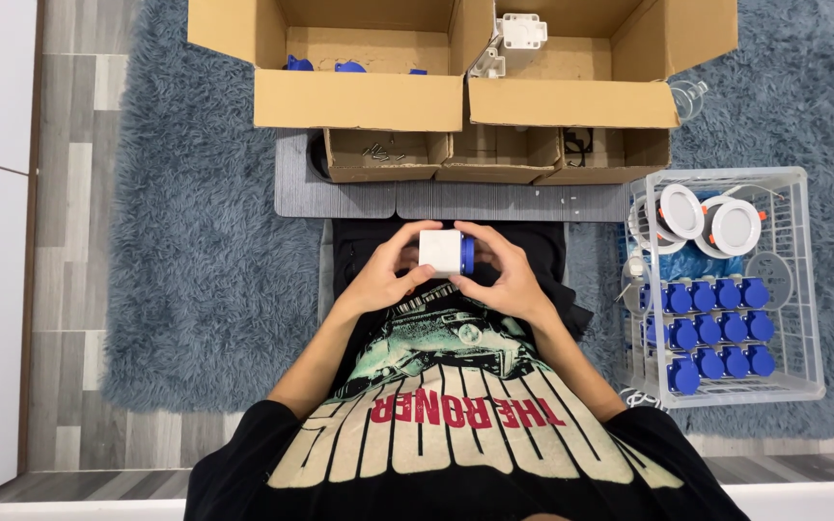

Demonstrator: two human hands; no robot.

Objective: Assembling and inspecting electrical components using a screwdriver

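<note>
A small white box-shaped part with a blue round cap (444, 251) on its right side is gripped between both hands, in front of my chest. My left hand (385, 273) clasps its left side. Its right side, over the blue cap, is covered by my right hand (497, 272). Fingers of both hands curl around it, hiding its lower edge.
Two large open cardboard boxes (359, 101) stand ahead, one with blue parts, one with white parts (514, 39). Three small open boxes (494, 159) sit on a grey mat. A clear crate (803, 289) at right holds several blue-capped parts and white round fixtures, on a blue shaggy rug.
</note>
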